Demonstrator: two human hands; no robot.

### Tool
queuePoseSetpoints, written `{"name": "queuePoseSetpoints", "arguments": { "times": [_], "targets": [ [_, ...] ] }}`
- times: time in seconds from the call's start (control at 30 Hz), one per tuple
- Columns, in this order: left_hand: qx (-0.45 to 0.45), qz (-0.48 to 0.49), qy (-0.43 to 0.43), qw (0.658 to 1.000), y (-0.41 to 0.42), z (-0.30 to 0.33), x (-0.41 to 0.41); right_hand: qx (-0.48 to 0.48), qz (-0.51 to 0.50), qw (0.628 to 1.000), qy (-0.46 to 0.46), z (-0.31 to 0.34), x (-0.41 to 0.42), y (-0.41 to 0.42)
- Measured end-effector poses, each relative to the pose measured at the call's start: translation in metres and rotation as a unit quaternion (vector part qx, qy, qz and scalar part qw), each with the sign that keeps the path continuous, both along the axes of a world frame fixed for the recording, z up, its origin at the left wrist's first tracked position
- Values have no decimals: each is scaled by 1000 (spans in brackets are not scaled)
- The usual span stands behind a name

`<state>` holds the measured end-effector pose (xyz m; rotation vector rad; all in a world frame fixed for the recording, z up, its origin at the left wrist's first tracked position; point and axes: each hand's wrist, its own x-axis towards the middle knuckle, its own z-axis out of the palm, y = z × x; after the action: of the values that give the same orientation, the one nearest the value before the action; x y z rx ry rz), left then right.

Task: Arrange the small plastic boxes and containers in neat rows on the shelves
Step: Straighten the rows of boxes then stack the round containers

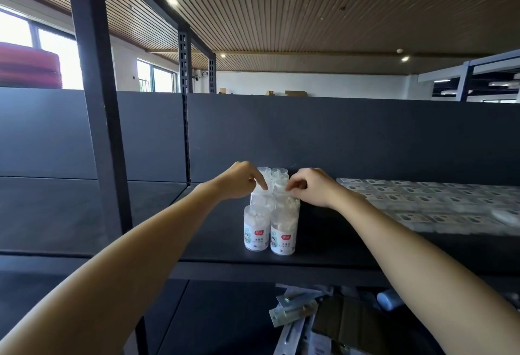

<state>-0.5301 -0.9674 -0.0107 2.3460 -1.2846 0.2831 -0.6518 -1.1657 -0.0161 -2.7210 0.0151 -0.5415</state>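
Several clear plastic cylinder containers [270,211] with white lids and red-marked labels stand in two short rows on the dark shelf [219,242], running from front to back. The front pair [283,235] shows its labels. My left hand [242,181] reaches in from the left, its index finger pressing on the lid of a container in the middle of the left row. On the right, the fingertips of my right hand [311,187] pinch the lid of a container in the right row. The rear containers are partly hidden by both hands.
Flat clear packets [427,199] lie in rows on the shelf to the right. A black upright post [98,118] stands at the left. On the lower shelf lie packaged hardware items [295,309] and a pale blue object [389,299]. A dark back panel [337,135] closes the shelf.
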Motion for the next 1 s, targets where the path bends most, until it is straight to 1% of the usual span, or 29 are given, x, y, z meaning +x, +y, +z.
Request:
{"name": "queuePoseSetpoints", "arguments": {
  "times": [0.2, 0.43, 0.6, 0.77, 0.87, 1.0],
  "targets": [
    [52, -10, 16, 998, 11, -2, -10, -1, -2, 1000, 8, -5, -19, 4],
    [48, 12, 7, 999, 21, -2, -29, -8, -19, 1000, 3, -12, -25, 18],
    [55, 23, 3, 998, 27, 2, -51, 18, -28, 999, -6, -12, -35, 24],
    [67, 9, 41, 997, 38, 8, -65, 49, 2, 999, -21, -4, -53, 35],
    [62, -5, 39, 997, 42, 7, -68, 30, 24, 999, -21, -6, -62, 39],
    [58, -27, 10, 998, 45, 0, -68, -16, 28, 999, -6, -15, -77, 42]
  ]
}}
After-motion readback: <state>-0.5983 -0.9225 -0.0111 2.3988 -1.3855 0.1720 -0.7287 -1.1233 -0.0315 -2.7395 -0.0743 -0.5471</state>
